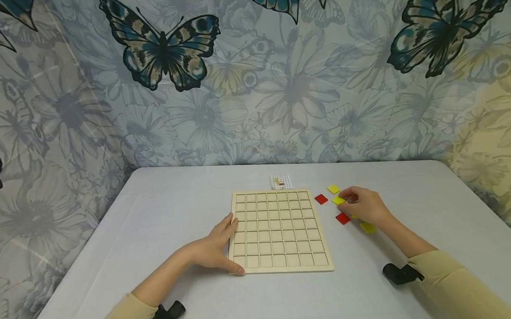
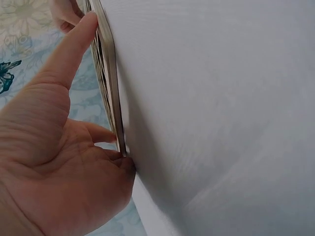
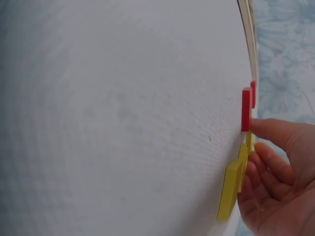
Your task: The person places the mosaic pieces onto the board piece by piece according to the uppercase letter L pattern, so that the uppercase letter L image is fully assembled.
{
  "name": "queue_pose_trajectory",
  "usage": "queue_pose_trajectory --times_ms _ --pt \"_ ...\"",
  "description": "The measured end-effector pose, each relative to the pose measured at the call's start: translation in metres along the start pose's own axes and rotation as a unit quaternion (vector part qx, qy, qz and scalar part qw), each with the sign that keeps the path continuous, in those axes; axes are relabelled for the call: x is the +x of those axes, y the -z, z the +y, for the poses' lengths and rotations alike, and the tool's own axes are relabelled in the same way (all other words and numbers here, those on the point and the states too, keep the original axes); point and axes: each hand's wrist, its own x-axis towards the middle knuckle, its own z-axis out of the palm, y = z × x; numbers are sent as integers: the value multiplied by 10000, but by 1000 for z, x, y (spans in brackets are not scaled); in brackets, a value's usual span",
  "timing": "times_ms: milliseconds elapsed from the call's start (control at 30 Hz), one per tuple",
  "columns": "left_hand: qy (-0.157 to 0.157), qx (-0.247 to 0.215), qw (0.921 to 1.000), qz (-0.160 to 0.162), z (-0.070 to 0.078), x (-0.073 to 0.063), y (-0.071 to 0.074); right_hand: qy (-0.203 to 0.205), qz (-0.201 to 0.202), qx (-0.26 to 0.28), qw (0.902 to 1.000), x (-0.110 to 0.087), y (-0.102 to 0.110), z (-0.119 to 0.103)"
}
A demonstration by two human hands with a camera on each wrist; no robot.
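A pale wooden board [image 1: 282, 233] with a grid of square cells lies on the table. My left hand [image 1: 214, 247] rests against its left side, fingers spread and thumb at the near corner; in the left wrist view, that thumb [image 2: 64, 64] reaches along the board's edge [image 2: 110, 73]. To the right of the board, my right hand [image 1: 365, 204] has thumb and index finger about a yellow square tile [image 1: 338, 200], pinching it at the table. Around it lie red tiles [image 1: 343, 218] and other yellow tiles [image 1: 368, 227], one partly hidden under the hand.
Behind the board's far edge lies a small printed card [image 1: 281, 182] with a coloured grid pattern. A white cloth covers the table [image 1: 174, 198]. Butterfly-patterned fabric [image 1: 252, 106] hangs behind and at the sides. Each wrist carries a black camera [image 1: 398, 273].
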Motion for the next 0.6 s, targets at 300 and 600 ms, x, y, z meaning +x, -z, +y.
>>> queue_pose_trajectory --times_ms 300,600 --pt "4 16 10000 57 0 0 -1 -71 62 10 10000 2 -2 1" --pt "26 84 9999 68 1 0 -1 50 172 -17 9998 2 -1 0"
